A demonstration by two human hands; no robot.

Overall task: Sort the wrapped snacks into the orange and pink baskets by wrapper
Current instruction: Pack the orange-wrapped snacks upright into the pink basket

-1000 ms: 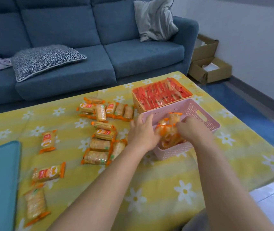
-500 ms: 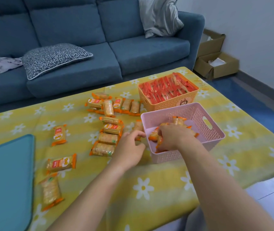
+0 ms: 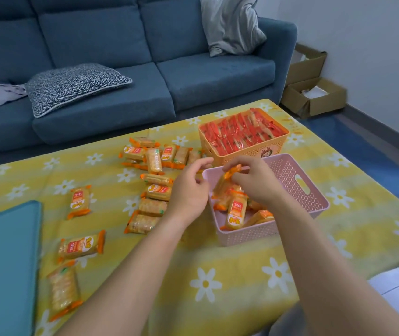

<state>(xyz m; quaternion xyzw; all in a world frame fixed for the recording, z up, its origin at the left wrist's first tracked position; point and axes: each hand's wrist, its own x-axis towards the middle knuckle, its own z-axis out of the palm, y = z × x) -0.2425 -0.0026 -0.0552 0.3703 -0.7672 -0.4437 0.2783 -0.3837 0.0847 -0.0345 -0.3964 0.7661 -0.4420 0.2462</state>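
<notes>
The pink basket (image 3: pixel 297 190) stands on the yellow flowered cloth and holds several orange-wrapped snacks (image 3: pixel 236 212). Behind it the orange basket (image 3: pixel 254 152) is packed with red-wrapped snacks (image 3: pixel 239 132). My right hand (image 3: pixel 254 180) is over the pink basket and pinches the end of an orange-wrapped snack (image 3: pixel 227 177) that stands tilted in it. My left hand (image 3: pixel 188 187) hovers just left of the pink basket's rim, fingers loosely curled and holding nothing. More orange-wrapped snacks (image 3: pixel 154 185) lie scattered on the cloth to the left.
A teal mat (image 3: pixel 4 263) lies on the cloth at the near left. The blue sofa (image 3: pixel 120 69) with cushions runs behind the table. Open cardboard boxes (image 3: pixel 312 93) sit on the floor at the far right. The table's right edge drops to tiled floor.
My left hand has left the pink basket and pulled back to its left side, holding nothing. The bunch of orange-wrapped snacks now lies in the basket, with my right hand still on one.
</notes>
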